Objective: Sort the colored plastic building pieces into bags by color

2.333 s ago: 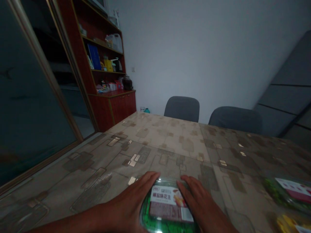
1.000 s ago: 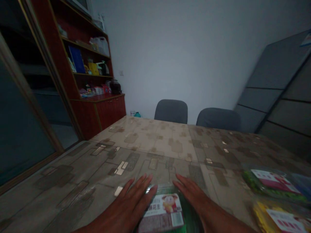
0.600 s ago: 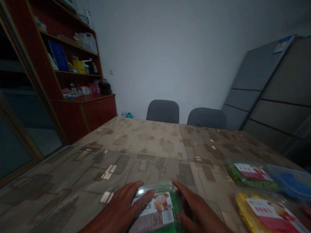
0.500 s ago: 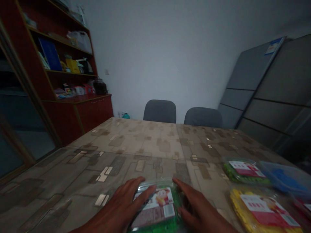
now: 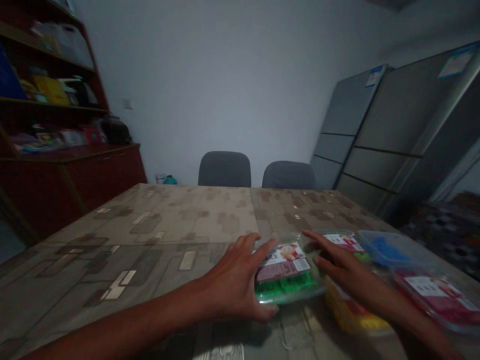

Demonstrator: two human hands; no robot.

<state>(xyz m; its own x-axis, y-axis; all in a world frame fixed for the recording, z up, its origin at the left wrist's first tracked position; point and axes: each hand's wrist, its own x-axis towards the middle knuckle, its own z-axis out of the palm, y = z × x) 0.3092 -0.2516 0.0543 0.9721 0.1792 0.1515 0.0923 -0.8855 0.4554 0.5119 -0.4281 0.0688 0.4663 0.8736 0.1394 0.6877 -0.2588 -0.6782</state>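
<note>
Green snack pack (image 5: pixel 285 280) sits toward the near edge of the counter (image 5: pixel 168 225), gripped at its left side by the left hand (image 5: pixel 236 285), fingers on the label, thumb at the front rim. Right hand (image 5: pixel 343 265) hovers open just beside the pack's right end, above the yellow pack (image 5: pixel 350 312); I can't tell whether it touches. Looks like a two-handed shift; the next move calls for the right hand closing on that free end

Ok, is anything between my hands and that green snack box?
Nothing visible does. The left hand grips the green box at its left edge; the right hand is close by its right edge, above the yellow box.
</note>
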